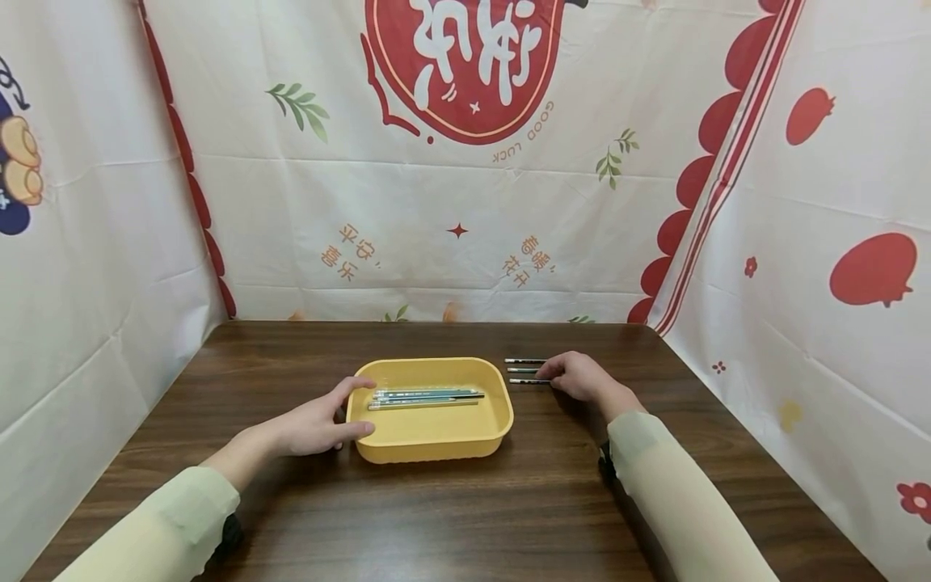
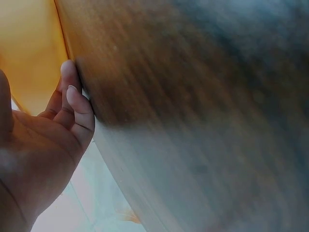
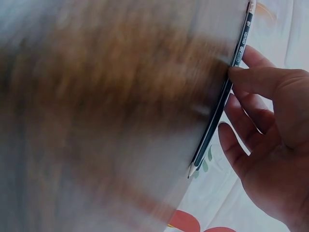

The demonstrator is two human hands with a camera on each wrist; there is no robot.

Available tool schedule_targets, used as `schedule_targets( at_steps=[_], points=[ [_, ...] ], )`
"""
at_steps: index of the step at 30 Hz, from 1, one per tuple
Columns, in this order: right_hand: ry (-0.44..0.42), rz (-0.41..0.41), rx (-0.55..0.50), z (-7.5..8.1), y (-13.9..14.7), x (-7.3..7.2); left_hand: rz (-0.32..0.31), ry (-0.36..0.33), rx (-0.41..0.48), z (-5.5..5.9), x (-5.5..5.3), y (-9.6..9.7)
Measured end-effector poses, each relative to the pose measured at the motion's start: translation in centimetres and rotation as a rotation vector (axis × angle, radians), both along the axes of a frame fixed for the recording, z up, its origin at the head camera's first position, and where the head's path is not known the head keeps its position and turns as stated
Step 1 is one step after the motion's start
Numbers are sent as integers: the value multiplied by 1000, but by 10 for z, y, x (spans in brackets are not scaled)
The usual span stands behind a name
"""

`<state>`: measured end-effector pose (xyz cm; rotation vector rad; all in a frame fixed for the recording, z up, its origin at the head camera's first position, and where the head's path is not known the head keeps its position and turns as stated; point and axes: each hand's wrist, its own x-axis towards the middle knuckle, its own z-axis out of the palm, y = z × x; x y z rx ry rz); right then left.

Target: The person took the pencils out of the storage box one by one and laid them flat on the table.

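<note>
Three pencils (image 1: 522, 370) lie on the tabletop (image 1: 451, 517) just right of one yellow tray (image 1: 436, 449); inside it we count at least four more pencils (image 1: 425, 396), overlapping too closely for certainty. Our right hand (image 1: 582, 376) pinches one loose pencil between thumb and fingers; our left hand (image 1: 313, 424) grips the tray's left end, thumb and fingers spread over its rim. We judge pencils light, stiff, slick, brittle-tipped, best held mid-barrel.
</note>
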<state>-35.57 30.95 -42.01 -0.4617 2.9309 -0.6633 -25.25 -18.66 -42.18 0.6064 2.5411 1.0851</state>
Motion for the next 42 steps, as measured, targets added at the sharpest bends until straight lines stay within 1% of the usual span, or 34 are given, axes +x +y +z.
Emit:
schedule_targets(
  at_steps=[9,14,19,32,42],
  points=[
    [14,-2,15,-2,0,-1,9,-3,-14,0,0,0],
    [8,-13,15,-2,-1,-1,8,-5,-11,-1,0,0],
    [23,-9,31,-2,-1,-2,5,-14,-5,0,1,0],
    [25,-24,35,-4,3,-2,4,2,-5,0,2,0],
    [56,4,53,-3,3,-2,9,-3,-5,0,3,1]
  ],
)
